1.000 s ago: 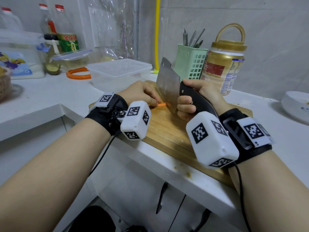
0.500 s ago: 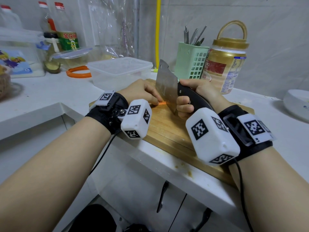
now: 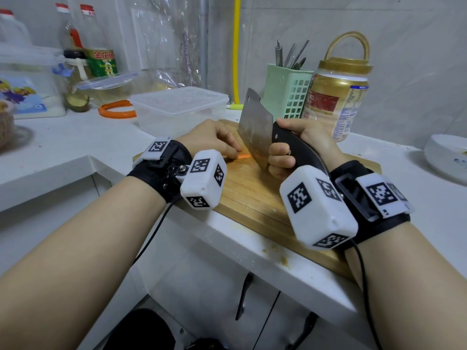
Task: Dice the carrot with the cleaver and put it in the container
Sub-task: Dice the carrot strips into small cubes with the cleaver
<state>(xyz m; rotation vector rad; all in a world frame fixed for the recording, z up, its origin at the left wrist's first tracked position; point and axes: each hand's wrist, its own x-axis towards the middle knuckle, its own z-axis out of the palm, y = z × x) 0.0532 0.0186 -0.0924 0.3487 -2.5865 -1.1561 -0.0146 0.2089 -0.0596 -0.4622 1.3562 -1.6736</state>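
On the wooden cutting board (image 3: 252, 195) lies a thin orange piece of carrot (image 3: 243, 156), mostly hidden under my left hand (image 3: 209, 140), whose curled fingers press it down. My right hand (image 3: 298, 145) grips the black handle of the steel cleaver (image 3: 255, 127). The blade stands upright with its edge on the board, right beside my left fingertips and against the carrot. A clear plastic container (image 3: 177, 109) with its lid on stands just behind the board on the left.
A green utensil basket (image 3: 288, 92) and a gold-lidded jar (image 3: 338, 97) stand behind the board. An orange ring (image 3: 116, 111), bottles and boxes crowd the back left counter. A white bowl (image 3: 447, 157) sits at the right edge. The counter edge drops off in front.
The cleaver and both hands stay almost in place on the carrot; the blade has shifted only slightly between frames.
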